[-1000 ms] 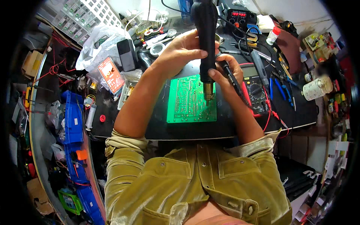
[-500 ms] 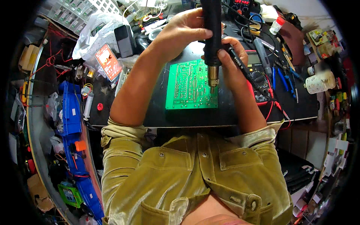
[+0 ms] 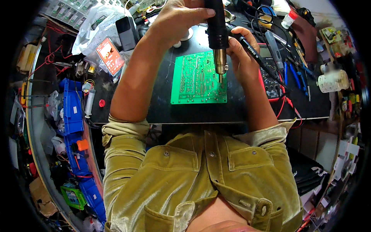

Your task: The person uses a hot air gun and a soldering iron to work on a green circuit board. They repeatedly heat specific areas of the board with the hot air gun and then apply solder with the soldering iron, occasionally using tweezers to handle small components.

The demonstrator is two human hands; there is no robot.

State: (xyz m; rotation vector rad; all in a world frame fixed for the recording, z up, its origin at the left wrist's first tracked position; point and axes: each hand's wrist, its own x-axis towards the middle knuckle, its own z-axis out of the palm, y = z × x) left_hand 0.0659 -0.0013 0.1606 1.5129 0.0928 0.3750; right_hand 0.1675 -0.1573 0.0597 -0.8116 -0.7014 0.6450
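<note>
The heat gun (image 3: 218, 33) points down at the board (image 3: 193, 79), axis steep.

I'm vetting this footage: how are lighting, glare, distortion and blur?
Head view: the flat green circuit board is brightly lit; head view: pale glare whitens the black tabletop beyond it; head view: fisheye bending curves the grey panel at left, corners going black; head view: a blurred smudge veils part of the white patterned jar at right.

Over on the black bench (image 3: 185, 116) lie a green circuit board (image 3: 197, 79), a red-edged meter (image 3: 273, 91), blue-handled pliers (image 3: 296, 74) and a red cap (image 3: 102, 103).
</note>
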